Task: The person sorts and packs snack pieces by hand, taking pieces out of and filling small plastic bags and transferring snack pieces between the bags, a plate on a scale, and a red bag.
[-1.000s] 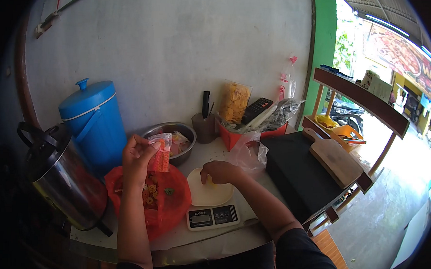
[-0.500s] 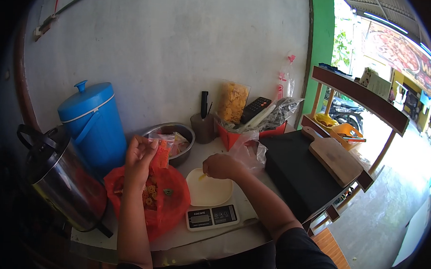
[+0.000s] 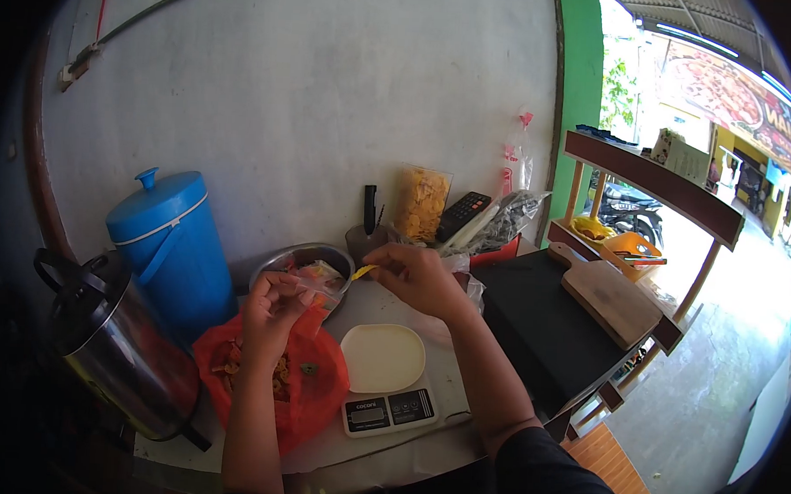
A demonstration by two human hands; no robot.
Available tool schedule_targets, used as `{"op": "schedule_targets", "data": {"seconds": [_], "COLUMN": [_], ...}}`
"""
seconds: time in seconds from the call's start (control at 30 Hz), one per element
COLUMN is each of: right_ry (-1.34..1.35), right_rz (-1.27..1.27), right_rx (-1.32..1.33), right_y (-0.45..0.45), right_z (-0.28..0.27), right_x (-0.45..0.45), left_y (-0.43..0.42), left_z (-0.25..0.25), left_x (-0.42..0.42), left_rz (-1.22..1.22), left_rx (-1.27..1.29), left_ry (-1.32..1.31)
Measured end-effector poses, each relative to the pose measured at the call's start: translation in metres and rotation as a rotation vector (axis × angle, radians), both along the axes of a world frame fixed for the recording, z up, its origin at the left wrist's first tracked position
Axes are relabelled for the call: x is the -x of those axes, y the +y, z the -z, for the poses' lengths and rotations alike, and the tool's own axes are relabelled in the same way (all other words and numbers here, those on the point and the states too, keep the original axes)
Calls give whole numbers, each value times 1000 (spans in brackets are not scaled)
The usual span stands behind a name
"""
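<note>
A small yellow piece (image 3: 363, 272) is being pinched between the fingers of the right hand (image 3: 414, 279), raised beyond the white kitchen scale (image 3: 391, 413). The left hand (image 3: 273, 311), beyond and left of the scale, is gripping a small clear plastic bag (image 3: 321, 290) in its fingers. A cream plate (image 3: 382, 359) is resting on top of the scale, and a red bag (image 3: 320, 398) with pieces inside is sitting just left of it. Farther beyond the scale, a metal bowl (image 3: 298, 252) is standing on the counter (image 3: 455, 389); right of the scale, a wooden cutting board (image 3: 614, 296) is lying on a black box (image 3: 520, 327)
</note>
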State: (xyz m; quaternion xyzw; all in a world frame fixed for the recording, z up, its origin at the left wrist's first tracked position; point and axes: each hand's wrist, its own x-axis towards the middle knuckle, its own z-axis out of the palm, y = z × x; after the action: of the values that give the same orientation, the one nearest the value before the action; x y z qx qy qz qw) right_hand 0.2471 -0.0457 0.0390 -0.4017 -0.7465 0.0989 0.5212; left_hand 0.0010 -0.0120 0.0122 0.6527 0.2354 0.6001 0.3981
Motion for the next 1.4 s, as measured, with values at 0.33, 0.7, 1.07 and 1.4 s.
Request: {"op": "schedule_targets", "data": {"seconds": [0.33, 0.7, 1.07, 1.4], "right_ry": [56, 256, 317, 190], "right_rz": [-324, -373, -258, -215], "right_rx": [192, 191, 101, 49], "right_y": [5, 10, 9, 12], "right_z": [16, 19, 20, 26], "right_x": [20, 18, 20, 25], "left_y": [-5, 4, 1, 2], "left_z": [5, 18, 16, 17], "left_x": [-11, -16, -10, -13], "left_rz": [205, 262, 203, 185], "left_rx": [103, 181, 176, 49], "left_ry": [-126, -144, -145, -95]}}
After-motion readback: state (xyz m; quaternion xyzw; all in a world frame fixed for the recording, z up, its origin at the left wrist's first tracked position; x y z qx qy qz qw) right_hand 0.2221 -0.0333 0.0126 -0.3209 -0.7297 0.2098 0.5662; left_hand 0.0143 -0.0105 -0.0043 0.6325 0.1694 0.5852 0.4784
